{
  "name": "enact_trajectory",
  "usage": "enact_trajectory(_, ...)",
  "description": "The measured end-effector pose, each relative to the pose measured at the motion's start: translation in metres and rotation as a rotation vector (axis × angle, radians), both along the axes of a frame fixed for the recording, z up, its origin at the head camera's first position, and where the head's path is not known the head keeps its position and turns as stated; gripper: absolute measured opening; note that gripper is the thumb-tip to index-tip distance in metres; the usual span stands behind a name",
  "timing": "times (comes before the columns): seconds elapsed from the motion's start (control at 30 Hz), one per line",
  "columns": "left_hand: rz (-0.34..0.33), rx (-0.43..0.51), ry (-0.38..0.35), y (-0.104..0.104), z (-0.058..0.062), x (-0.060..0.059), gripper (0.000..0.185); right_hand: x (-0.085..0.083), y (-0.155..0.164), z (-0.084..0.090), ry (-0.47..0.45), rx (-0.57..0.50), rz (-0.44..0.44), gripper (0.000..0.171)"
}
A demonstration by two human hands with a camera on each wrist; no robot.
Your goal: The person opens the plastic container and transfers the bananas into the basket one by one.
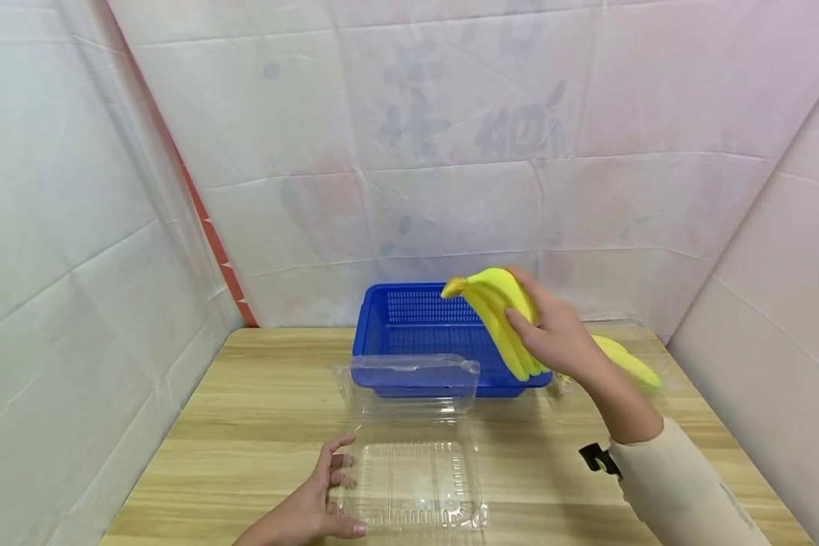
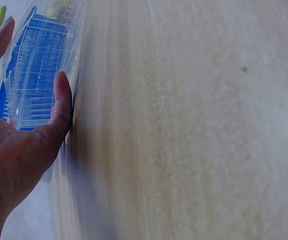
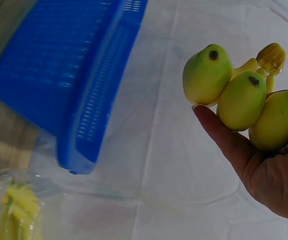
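On the wooden worktop (image 1: 259,425), hemmed by white sheeting on three sides: blue slotted basket (image 1: 409,334) at the back centre. Just in front of it, a clear clamshell box (image 1: 412,485), lid standing open against the basket's front wall. Second clear box with a yellow bunch (image 1: 631,362) inside, right of basket, partly hidden by the right forearm. Right hand (image 1: 560,337) grips a bunch of bananas (image 1: 501,315), raised over the basket's right corner. Left hand (image 1: 314,504), fingers relaxed, rests against the clamshell's left edge.
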State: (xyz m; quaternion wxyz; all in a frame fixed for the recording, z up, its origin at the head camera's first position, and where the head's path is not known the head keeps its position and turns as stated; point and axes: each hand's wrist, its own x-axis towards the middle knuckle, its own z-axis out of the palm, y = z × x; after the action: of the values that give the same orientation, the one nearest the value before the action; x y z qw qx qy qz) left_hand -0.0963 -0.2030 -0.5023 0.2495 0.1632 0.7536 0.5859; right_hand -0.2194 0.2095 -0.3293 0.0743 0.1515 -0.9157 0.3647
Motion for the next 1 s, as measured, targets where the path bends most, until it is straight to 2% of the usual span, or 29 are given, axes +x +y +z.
enact_trajectory(0.23,0.001,-0.001,-0.037,-0.001,0.001,-0.002,0.117,-0.032,-0.004,-0.021,-0.049,0.043,0.004,0.068)
enact_trajectory(0.53,-0.005,0.011,-0.025,0.001,0.000,-0.002,0.117,-0.067,-0.011,-0.048,-0.152,0.109,0.002,0.069)
enact_trajectory(0.77,-0.003,0.009,-0.036,0.002,-0.001,-0.004,0.115,-0.086,-0.020,-0.072,-0.249,0.193,-0.024,0.071)
enact_trajectory(1.0,0.000,0.010,-0.040,-0.002,0.000,-0.004,0.115,-0.096,-0.046,-0.083,-0.317,0.296,0.020,0.072)
